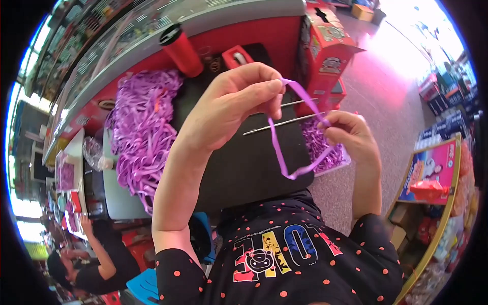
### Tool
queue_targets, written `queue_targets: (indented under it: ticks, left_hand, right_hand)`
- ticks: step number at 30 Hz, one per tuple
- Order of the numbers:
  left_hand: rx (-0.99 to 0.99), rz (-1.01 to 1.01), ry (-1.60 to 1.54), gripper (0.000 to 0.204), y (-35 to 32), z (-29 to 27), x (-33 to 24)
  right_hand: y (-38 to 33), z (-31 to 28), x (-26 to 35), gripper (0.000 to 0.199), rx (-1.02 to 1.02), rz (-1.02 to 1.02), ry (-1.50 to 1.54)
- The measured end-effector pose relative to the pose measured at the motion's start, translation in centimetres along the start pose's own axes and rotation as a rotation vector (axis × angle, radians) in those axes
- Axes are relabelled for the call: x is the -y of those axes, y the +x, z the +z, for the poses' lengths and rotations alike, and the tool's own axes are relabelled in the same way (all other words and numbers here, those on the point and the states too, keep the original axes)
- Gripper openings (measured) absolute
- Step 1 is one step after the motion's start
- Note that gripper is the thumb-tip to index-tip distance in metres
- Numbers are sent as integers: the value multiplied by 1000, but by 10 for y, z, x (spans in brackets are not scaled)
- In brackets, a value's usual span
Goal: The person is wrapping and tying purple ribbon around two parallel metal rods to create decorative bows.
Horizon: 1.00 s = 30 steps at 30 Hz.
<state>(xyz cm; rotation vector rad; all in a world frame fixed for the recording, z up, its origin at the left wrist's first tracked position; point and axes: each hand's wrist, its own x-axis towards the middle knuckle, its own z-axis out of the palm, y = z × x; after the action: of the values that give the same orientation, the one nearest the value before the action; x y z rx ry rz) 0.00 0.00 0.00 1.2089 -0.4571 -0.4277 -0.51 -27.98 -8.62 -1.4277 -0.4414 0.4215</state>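
A purple ribbon (pixel 301 94) runs in a loop between my two hands above the dark table. My left hand (pixel 239 96) pinches its upper end between thumb and fingers. My right hand (pixel 356 134) is closed on the other side of the loop, whose lower bend hangs over the table edge. Two thin metal rods, one a twisted rod (pixel 269 127), cross behind the ribbon between the hands; I cannot tell what supports them. Left of my left forearm lies a big heap of purple ribbons (pixel 145 127). Past the table's right side is a tray of purple strips (pixel 325 152).
A red tumbler (pixel 184 55) with a black lid and a small red object (pixel 237 56) stand at the back of the table (pixel 223 178). A tall red carton (pixel 329 53) is at the back right. Another person (pixel 96 259) sits lower left, near a blue stool (pixel 145 287). Goods shelves line the right.
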Motion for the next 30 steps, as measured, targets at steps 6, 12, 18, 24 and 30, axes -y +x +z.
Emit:
queue_targets:
  ticks: [6, 12, 18, 24, 30]
  left_hand:
    - [199, -15, 86, 16, 105, 27, 47]
    - [366, 52, 405, 20, 181, 3, 95]
    - [247, -222, 885, 24, 182, -60, 135]
    - [173, 81, 1577, 13, 162, -75, 158]
    - [-149, 457, 1549, 25, 148, -40, 168]
  right_hand:
    - [-60, -79, 25, 15, -610, -81, -401]
    - [-45, -85, 4, 17, -739, -29, -603]
    - [20, -97, -107, 18, -500, 159, 49]
    - [55, -75, -150, 19, -311, 240, 579]
    - [64, -54, -158, 17, -355, 154, 683]
